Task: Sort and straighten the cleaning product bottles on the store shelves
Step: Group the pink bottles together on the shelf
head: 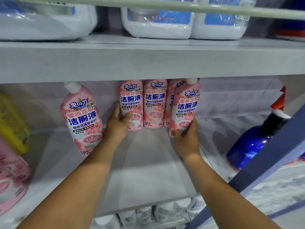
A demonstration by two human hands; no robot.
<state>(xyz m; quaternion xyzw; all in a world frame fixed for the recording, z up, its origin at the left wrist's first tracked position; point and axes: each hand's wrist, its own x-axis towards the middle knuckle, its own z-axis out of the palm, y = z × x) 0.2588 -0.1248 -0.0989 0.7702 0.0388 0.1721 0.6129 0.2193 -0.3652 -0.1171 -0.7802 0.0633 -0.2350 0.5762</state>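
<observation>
A: Which step is this?

B: Lining up the pink row at mid-frame, I'd say. At left a lone bottle (81, 119) leans apart, untouched. The left hand (117, 124) reaches in, arm straight, thumb and fingers curled round the row's end bottle (130, 103).

A: And the right?

B: The right hand (185, 136) grips the front bottle (185, 108) low down (it's tilted). Next: stand it upright, flush with the row.

Pink bottles (155, 104) with blue lettering and white caps — a cobalt-blue bottle (250, 146), a yellow pack (13, 123).
</observation>
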